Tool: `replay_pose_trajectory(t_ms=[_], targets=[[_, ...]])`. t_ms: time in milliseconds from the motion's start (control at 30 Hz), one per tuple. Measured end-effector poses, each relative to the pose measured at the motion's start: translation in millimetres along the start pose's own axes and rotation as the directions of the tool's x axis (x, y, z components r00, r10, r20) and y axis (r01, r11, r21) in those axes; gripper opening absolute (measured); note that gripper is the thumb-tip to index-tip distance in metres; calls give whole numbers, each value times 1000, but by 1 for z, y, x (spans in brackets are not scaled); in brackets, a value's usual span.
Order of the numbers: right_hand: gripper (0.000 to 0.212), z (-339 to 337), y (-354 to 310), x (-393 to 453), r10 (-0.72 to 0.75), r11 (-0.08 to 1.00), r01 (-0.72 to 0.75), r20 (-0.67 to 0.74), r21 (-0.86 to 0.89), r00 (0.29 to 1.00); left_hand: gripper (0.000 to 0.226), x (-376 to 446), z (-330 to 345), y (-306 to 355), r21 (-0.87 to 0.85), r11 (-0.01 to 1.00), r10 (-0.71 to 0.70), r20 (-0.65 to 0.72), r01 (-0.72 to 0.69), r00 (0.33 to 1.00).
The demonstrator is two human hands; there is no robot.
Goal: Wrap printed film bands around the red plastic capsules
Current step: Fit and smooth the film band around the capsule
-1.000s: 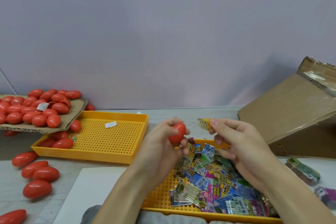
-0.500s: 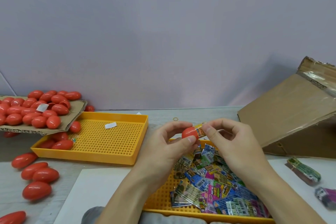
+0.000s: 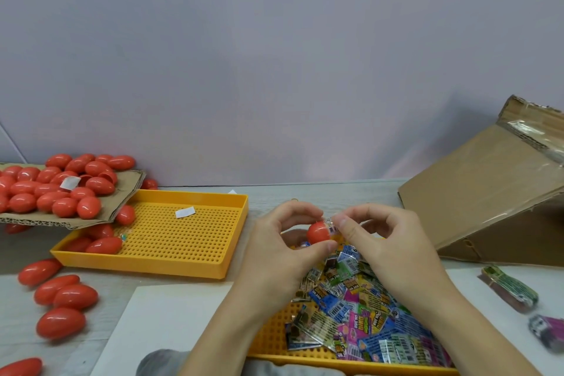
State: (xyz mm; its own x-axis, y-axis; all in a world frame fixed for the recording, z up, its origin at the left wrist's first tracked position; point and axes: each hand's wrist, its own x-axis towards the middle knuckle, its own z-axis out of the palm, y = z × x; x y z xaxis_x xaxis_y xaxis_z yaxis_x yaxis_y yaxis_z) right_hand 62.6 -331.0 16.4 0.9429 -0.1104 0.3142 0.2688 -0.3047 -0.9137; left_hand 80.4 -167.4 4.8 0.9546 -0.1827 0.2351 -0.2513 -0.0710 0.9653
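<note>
The pale grey tabletop (image 3: 268, 192) runs under everything I have out. Far right leans a big brown cardboard box (image 3: 488, 192) with tape on its flap. Far left, a torn cardboard sheet (image 3: 122, 195) carries a heap of red egg-shaped plastic capsules (image 3: 61, 189), its edge hanging over a yellow perforated plastic tray (image 3: 183, 238) — a few capsules lie in that tray's left end, and more lie loose on the tabletop (image 3: 58, 299) in front. Below my wrists sits a second yellow perforated tray (image 3: 274, 342), holding a pile of colourful printed film bands (image 3: 360, 311). A white sheet (image 3: 158, 323) lies just left of it.

My left hand (image 3: 274, 256) is curled around one red capsule (image 3: 317, 232), thumb and fingertips pinching it above the band tray. My right hand (image 3: 387, 241) pinches a small clear printed film band (image 3: 332, 223) against the capsule's right end — touching it, though how far it sits over the tip I cannot tell.
</note>
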Motion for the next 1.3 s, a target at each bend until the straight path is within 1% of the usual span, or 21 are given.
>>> replay_pose_trajectory(t_ms=[67, 233, 300, 433, 500, 600, 800, 867, 967, 1067, 1100, 1200, 1267, 1300], targets=[[11, 0, 1, 0, 22, 1000, -22, -13, 1, 1000, 37, 0, 1, 1, 32, 999, 23, -1, -23, 1000], [11, 0, 2, 1, 64, 995, -61, -32, 81, 997, 31, -1, 2, 3, -36, 998, 57, 10, -57, 998], [12, 2, 0, 0, 79, 989, -77, -12, 124, 997, 30, 0, 3, 2, 0, 998, 65, 5, -65, 998], [21, 3, -4, -1, 90, 973, -92, 20, 212, 996, 31, 0, 3, 2, 82, 993, 82, -5, -82, 997], [19, 4, -5, -1, 86, 975, -88, 19, 205, 996, 31, 0, 3, 3, 112, 990, 90, -9, -88, 996], [11, 4, -4, -1, 78, 979, -79, 17, 190, 997, 31, -1, 4, 3, 160, 982, 104, -14, -100, 994], [12, 5, -2, -1, 71, 992, -71, 9, 108, 997, 32, -2, 4, 3, 218, 970, 121, -43, -109, 992], [15, 5, -3, -2, 50, 997, -51, 18, 52, 999, 30, -1, 5, 2, 240, 964, 132, -45, -117, 990], [15, 6, -2, -2, -7, 999, 6, -15, -46, 1000, 23, -2, 6, 3, 250, 959, 143, -29, -131, 989], [5, 7, 0, -3, -67, 991, 61, -44, -116, 997, 18, -2, 6, 4, 169, 979, 124, -74, -110, 990], [8, 8, 1, -4, -101, 982, 93, -40, -164, 994, 18, -1, 5, 4, 125, 988, 107, -100, -95, 989], [28, 13, 3, -6, -223, 900, 211, 12, -382, 975, 19, 0, 3, 5, 27, 998, 68, -149, -65, 986], [39, 19, 3, -8, -273, 811, 242, 21, -533, 962, 19, -1, 5, 5, -2, 998, 59, -145, -60, 988], [42, 21, 3, -8, -296, 772, 239, 0, -589, 955, 19, -2, 5, 5, -5, 998, 59, -139, -61, 989]])
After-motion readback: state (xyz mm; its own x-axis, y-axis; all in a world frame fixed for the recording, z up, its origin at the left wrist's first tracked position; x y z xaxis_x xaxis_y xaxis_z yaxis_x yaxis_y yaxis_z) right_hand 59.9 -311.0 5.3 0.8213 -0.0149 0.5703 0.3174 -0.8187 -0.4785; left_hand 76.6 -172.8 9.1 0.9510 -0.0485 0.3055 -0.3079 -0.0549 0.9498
